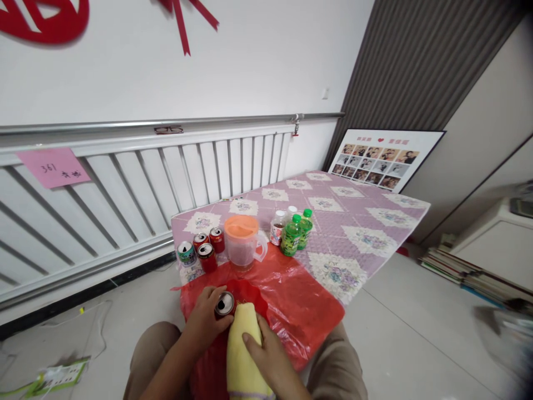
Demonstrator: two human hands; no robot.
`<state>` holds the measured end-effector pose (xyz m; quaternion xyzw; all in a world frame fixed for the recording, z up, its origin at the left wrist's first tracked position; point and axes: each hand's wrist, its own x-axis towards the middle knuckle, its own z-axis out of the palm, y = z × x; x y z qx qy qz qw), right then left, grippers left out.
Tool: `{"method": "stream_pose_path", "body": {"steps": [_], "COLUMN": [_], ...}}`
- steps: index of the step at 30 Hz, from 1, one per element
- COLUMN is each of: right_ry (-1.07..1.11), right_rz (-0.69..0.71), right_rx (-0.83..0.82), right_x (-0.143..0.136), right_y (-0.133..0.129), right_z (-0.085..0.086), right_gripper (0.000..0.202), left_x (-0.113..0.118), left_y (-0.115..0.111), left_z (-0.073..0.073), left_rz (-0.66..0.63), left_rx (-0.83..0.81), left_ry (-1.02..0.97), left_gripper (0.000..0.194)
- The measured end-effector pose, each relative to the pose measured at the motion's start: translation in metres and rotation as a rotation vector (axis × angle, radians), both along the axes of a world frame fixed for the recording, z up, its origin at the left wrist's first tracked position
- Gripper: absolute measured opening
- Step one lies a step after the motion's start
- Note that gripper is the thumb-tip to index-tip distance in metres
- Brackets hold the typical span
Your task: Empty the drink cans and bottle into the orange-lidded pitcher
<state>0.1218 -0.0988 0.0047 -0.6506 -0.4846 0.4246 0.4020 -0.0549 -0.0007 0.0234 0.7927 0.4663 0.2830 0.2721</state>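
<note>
Holds a red can (225,304) in the left hand (207,312), opened top facing up, near the table's (353,222) near edge. Clamps fingers and thumb around the can's side, hiding most of the wall. Holds a yellow cloth (245,355) in the right hand (272,358), thumb on top, remaining fingers clamped along the right side and largely hidden. Cannot tell whether cloth and can touch or stand just apart; cannot make out anything inside the cloth. Loses the cloth's lower end at the bottom of the view. Underneath, shows a red scalloped dish (260,303), mostly covered by cloth and hands; cannot tell whether the can rests in it.

Beneath the dish, includes a red plastic sheet (287,300), concealing the table's near edge. Behind the sheet, toward the table's left corner, includes a pitcher (241,253) with an orange lid, contents hard to make out. Near the left edge, includes three more red cans (207,260) and a teal can (186,254), all upright. Right of the pitcher, includes two green bottles (290,239) and two white-capped bottles (276,230), one almost wholly hidden.
</note>
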Motion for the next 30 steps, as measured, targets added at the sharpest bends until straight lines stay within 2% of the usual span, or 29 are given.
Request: {"method": "stream_pose_path", "body": {"steps": [3, 7, 9, 21, 24, 27, 30], "right_ry": [-0.003, 0.004, 0.004, 0.038, 0.037, 0.036, 0.034], "right_rz": [0.005, 0.005, 0.002, -0.009, -0.011, -0.016, -0.011], "right_rx": [-0.002, 0.004, 0.005, 0.042, 0.035, 0.04, 0.043], "right_x": [0.002, 0.004, 0.004, 0.003, 0.005, 0.006, 0.006], "right_y": [-0.001, -0.001, -0.001, 0.0, 0.0, 0.0, 0.001], "right_z": [0.003, 0.008, 0.01, 0.017, 0.016, 0.013, 0.012], "right_gripper": [0.058, 0.056, 0.057, 0.056, 0.056, 0.057, 0.059], "left_x": [-0.002, -0.01, -0.013, -0.001, -0.003, -0.008, -0.01], "left_y": [0.001, 0.003, 0.004, 0.002, 0.001, 0.002, 0.002], "left_z": [0.002, 0.001, 0.0, 0.001, 0.001, -0.001, -0.004], "left_rz": [-0.042, -0.201, -0.231, -0.031, -0.068, -0.157, -0.188], "left_rx": [-0.014, -0.057, -0.075, -0.012, -0.024, -0.046, -0.078], "left_ry": [-0.007, -0.059, -0.074, 0.0, -0.018, -0.07, -0.089], "left_gripper": [0.062, 0.076, 0.075, 0.063, 0.065, 0.075, 0.074]}}
